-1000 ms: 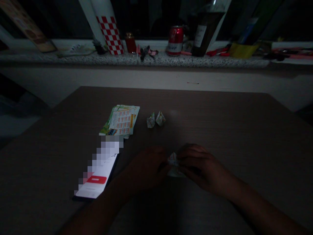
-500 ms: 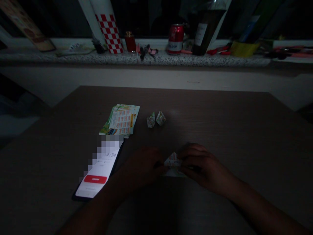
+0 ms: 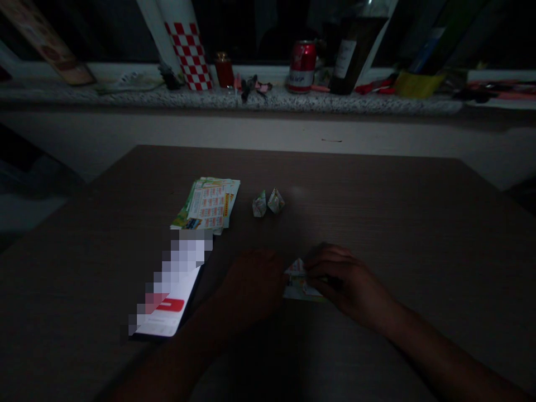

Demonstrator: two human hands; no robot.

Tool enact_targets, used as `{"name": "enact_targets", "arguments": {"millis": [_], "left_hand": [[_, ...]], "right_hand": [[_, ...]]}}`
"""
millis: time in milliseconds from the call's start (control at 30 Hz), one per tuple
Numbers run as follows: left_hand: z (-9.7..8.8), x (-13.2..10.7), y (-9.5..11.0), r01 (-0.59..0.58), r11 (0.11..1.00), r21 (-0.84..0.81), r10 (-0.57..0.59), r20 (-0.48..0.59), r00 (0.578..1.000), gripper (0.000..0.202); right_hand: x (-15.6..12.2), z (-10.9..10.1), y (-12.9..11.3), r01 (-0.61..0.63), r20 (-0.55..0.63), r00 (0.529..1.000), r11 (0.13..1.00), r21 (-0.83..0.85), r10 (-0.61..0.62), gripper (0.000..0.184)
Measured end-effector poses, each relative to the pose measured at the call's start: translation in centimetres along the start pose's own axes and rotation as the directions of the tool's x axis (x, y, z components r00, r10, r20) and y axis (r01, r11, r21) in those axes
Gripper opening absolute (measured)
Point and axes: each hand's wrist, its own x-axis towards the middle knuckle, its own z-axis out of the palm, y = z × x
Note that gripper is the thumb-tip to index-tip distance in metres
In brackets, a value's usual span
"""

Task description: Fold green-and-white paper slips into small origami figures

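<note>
Between my hands lies a partly folded printed paper (image 3: 296, 287), its top coming to a point. My left hand (image 3: 258, 279) is closed at the paper's left edge, with the fingertips mostly hidden. At the other side my right hand (image 3: 345, 279) pinches the paper between thumb and fingers. Farther back on the table stand two small folded paper pieces (image 3: 268, 203), side by side. A stack of printed calendar cards (image 3: 209, 206) lies to their left.
A phone with a lit, partly blurred screen (image 3: 176, 296) lies beside my left forearm on the wooden table (image 3: 377, 195). Along the speckled windowsill (image 3: 167, 99) stand a red can (image 3: 302, 67), a dark bottle (image 3: 349, 56) and a checkered cylinder (image 3: 190, 56).
My left hand has turned slightly and moved a little right over the paper's edge. More of the paper's lower band shows near my right thumb. The folded pieces and the stack stay put.
</note>
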Motion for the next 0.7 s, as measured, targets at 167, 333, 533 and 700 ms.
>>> {"name": "enact_targets", "arguments": {"millis": [167, 333, 533, 700], "left_hand": [[0.0, 0.1, -0.1, 0.004, 1.000, 0.030, -0.004, 0.010, 1.000, 0.024], [0.1, 0.3, -0.1, -0.008, 0.998, 0.057, 0.007, 0.020, 1.000, 0.024], [0.1, 0.4, 0.0, -0.002, 0.998, 0.066, -0.001, 0.050, 0.999, 0.024], [0.6, 0.4, -0.2, -0.004, 0.997, 0.083, 0.002, 0.027, 1.000, 0.024]], "right_hand": [[-0.1, -0.2, 0.0, 0.006, 0.022, 1.000, 1.000, 0.019, -0.007, 0.013], [0.0, -0.2, -0.3, -0.019, 0.019, 1.000, 1.000, -0.020, 0.019, 0.011], [0.3, 0.7, -0.6, -0.064, -0.074, 0.995, 0.997, -0.051, 0.060, 0.008], [0.4, 0.9, -1.0, -0.108, -0.081, 0.991, 0.993, -0.050, 0.104, 0.012]]}}
